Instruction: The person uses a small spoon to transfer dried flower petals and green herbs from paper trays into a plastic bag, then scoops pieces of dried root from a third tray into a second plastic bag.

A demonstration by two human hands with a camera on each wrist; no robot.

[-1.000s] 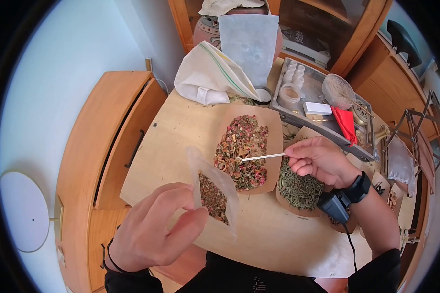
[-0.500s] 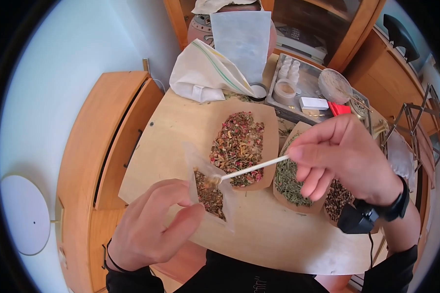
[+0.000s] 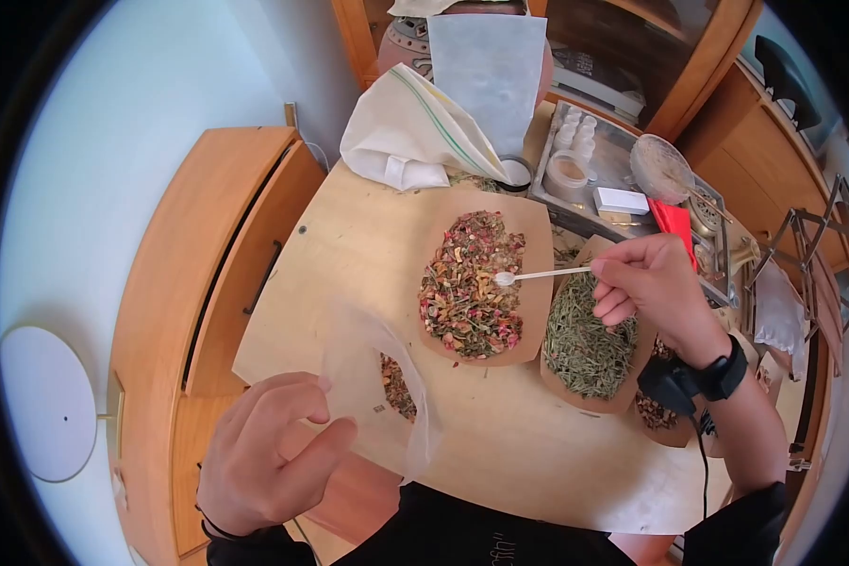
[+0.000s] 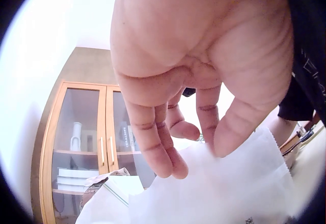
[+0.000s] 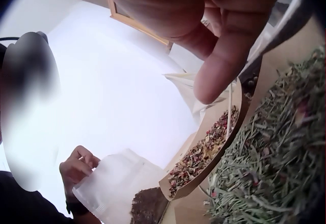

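By its edge, my left hand (image 3: 269, 453) pinches a translucent white pouch (image 3: 354, 354) with its mouth spread. Chopped dried herbs (image 3: 398, 387) show inside. My right hand (image 3: 656, 292) pinches the end of a thin white spoon (image 3: 552, 274) between thumb and fingers. Its small bowl is over a mix of dried petals and herbs (image 3: 472, 307), which fills a brown paper tray (image 3: 536, 241). Below the right hand is a second tray heaped with green dried herb (image 3: 590, 344). In the left wrist view, thumb and fingers meet at the pouch's top edge.
A grey tray (image 3: 528, 193) at the back holds small white bottles (image 3: 575, 132), a jar (image 3: 566, 172), a clear bowl (image 3: 660, 165) and a red cloth (image 3: 672, 231). A white cloth bag (image 3: 406, 132) lies left of it. A cable (image 3: 704, 462) hangs from the right wrist.
The spoon went from the petal tray to the pouch's mouth, then back over the petals. My left hand and the pouch have shifted left and slightly down, and the pouch's opening has turned.
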